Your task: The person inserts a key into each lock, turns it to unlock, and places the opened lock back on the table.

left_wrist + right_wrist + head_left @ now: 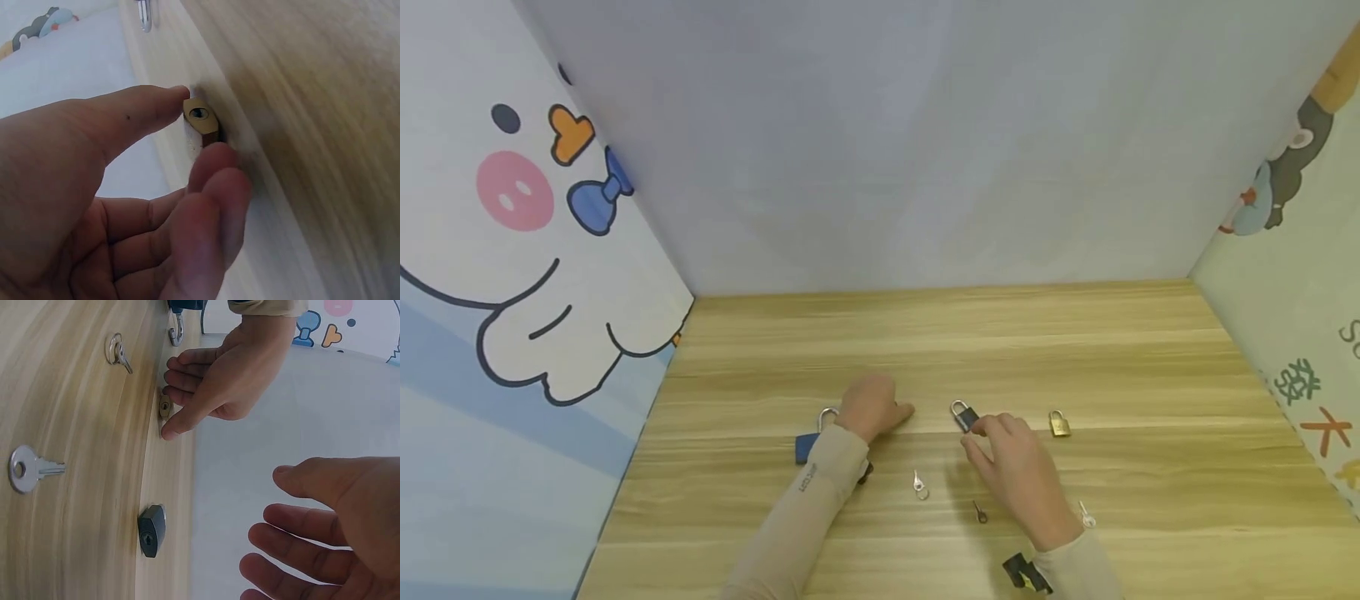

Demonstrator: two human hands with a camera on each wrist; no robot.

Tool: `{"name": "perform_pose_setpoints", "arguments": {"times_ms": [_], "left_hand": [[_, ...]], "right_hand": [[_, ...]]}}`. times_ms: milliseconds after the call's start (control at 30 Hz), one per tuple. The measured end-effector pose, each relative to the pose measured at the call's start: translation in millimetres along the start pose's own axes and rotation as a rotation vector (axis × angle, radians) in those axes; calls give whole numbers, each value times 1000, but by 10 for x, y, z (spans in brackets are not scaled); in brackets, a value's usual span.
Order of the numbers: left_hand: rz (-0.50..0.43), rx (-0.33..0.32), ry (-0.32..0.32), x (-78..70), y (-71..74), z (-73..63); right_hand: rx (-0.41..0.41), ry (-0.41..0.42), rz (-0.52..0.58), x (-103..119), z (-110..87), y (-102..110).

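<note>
My left hand [867, 408] is low over the wooden table, thumb and fingers spread on either side of a small brass padlock [201, 117]. Its thumb tip lies close by the padlock's keyhole end; a firm pinch does not show. That padlock is hidden behind the hand in the head view. My right hand [1018, 467] hovers near a black padlock [967, 418] with a silver shackle. In the right wrist view its fingers [300, 540] are loosely spread, with nothing between them, apart from the black padlock.
A blue padlock [806, 448] lies left of the left forearm, partly covered by it. Another brass padlock [1059, 425] lies at the right. Nearer the front are a ringed silver key [920, 485], a dark key [980, 512] and a silver key [1086, 517].
</note>
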State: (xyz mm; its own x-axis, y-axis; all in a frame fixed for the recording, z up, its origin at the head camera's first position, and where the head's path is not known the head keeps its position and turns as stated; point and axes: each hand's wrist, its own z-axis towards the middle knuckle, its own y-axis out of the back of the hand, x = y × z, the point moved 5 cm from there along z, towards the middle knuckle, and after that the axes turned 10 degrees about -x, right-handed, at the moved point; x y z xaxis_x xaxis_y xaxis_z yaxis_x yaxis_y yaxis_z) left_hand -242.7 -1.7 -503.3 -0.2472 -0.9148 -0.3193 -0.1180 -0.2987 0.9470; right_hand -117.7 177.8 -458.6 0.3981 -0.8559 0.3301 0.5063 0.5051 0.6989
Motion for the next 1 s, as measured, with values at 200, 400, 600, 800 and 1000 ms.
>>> {"name": "perform_pose_setpoints", "arguments": {"times_ms": [200,400,600,800,1000], "left_hand": [[-31,7,18,52,-39,14],[-31,17,20,58,-36,27],[-34,49,21,20,104,-17],[-43,75,16,-15,286,-109],[-34,93,9,-38,446,-196]], "right_hand": [[13,6,-18,62,-14,-34],[82,-50,-24,107,-29,-108],[144,-55,-12,203,-64,-213],[205,-55,-8,301,-112,-305],[280,-85,-24,364,-164,-407]]}}
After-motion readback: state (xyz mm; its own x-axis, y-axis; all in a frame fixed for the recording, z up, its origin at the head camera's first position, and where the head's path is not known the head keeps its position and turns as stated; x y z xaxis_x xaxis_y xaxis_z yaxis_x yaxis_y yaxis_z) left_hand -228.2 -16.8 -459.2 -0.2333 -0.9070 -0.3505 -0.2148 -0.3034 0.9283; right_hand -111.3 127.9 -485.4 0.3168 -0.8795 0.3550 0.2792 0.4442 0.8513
